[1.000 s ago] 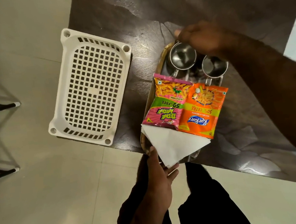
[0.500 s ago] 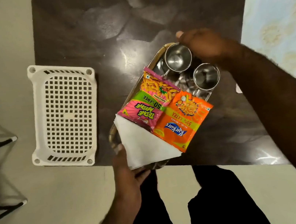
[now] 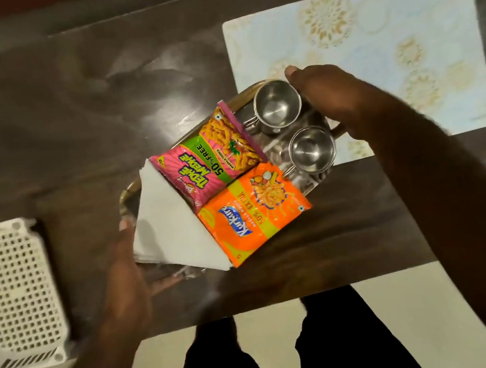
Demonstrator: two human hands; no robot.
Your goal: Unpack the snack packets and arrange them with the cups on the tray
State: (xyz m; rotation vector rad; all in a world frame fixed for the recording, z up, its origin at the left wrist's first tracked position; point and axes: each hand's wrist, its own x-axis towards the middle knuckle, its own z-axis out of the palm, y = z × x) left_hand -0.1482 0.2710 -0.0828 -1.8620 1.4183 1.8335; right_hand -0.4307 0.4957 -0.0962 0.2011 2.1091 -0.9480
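Observation:
A steel tray (image 3: 243, 93) with a golden rim is carried above the dark table. On it lie a pink snack packet (image 3: 201, 165), an orange snack packet (image 3: 252, 214), a stack of white napkins (image 3: 169, 226) and two steel cups, one at the far end (image 3: 277, 104) and one nearer (image 3: 312, 148). My left hand (image 3: 126, 273) grips the tray's near end under the napkins. My right hand (image 3: 333, 98) grips its far end beside the cups.
A white perforated plastic basket (image 3: 12, 294) sits at the table's left edge. A pale blue placemat (image 3: 388, 45) with gold flowers lies at the right, partly under the tray's far end. My dark-trousered legs (image 3: 291, 350) stand at the table's front edge over the light floor.
Both hands have carried the tray to the right, away from the basket and over the placemat's corner. The tray has turned clockwise; its load has stayed in place.

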